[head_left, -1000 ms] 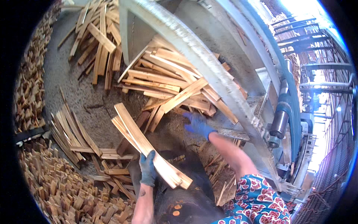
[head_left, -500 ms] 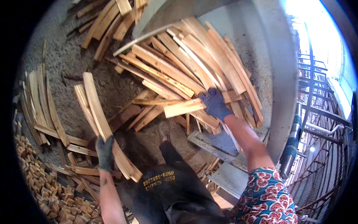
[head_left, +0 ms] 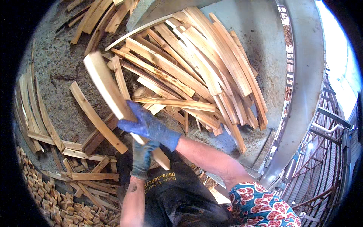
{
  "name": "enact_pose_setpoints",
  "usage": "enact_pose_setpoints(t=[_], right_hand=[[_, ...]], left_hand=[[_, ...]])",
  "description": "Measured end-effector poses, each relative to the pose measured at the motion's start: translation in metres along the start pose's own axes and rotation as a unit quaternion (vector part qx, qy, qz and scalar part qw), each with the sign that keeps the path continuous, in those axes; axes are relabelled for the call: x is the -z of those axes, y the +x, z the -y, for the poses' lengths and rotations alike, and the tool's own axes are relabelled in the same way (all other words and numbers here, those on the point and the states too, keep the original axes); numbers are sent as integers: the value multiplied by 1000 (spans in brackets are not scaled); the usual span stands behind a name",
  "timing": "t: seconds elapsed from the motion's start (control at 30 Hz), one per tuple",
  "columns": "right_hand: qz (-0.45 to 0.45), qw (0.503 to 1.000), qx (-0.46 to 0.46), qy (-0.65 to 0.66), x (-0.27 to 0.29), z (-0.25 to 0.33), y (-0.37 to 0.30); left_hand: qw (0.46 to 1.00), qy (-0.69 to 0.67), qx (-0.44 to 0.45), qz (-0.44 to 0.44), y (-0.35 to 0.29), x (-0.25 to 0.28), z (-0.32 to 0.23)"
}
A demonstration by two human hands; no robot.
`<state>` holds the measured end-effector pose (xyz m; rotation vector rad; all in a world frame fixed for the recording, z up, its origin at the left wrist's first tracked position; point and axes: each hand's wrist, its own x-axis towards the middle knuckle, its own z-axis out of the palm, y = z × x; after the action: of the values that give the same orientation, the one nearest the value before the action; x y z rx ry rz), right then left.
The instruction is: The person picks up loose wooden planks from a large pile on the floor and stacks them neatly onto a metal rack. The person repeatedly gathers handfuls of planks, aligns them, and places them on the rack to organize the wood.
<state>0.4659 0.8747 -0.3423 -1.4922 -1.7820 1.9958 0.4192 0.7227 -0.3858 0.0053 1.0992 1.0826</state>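
A pale wooden board [head_left: 104,81] slants across the middle, its far end raised toward the upper left. My right hand [head_left: 151,128], in a blue glove, is closed round the board's middle. Nearer my body, my left hand [head_left: 143,159], in a dark grey-green glove, is closed round its lower part; some of its fingers are hidden. To the left, a curved-looking wooden strip [head_left: 97,117] is apart from both hands. Beyond my right hand, a large heap of wooden strips [head_left: 177,72] lies fanned out against a grey metal surface.
More strips [head_left: 96,19] lie at the upper left, others [head_left: 39,102] at the far left. Short cut wood blocks [head_left: 56,200] are piled at lower left. A grey curved metal wall [head_left: 302,75] runs along the right, with metal framework [head_left: 325,151] beyond. A black apron [head_left: 177,193] covers my front.
My right hand has come left from the heap onto the board. The left hand has moved right and holds one board where two were; a strip now lies apart at left.
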Motion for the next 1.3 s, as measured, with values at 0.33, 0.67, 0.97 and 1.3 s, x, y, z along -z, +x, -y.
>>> enact_pose_setpoints(t=[0.33, 0.67, 0.97, 1.3], right_hand=[[-20, 755, -11, -656, 154, -94, -75], [-103, 899, 8, -425, 95, -48, -107], [-164, 960, -50, -222, 90, -69, -119], [-359, 892, 11, -273, 127, -145, -48]], left_hand=[[911, 267, 22, -314, 42, 176, 14], [983, -14, 168, -68, 50, 30, 10], [920, -377, 110, -14, 111, -108, 37], [970, -194, 41, -140, 169, -99, 61]])
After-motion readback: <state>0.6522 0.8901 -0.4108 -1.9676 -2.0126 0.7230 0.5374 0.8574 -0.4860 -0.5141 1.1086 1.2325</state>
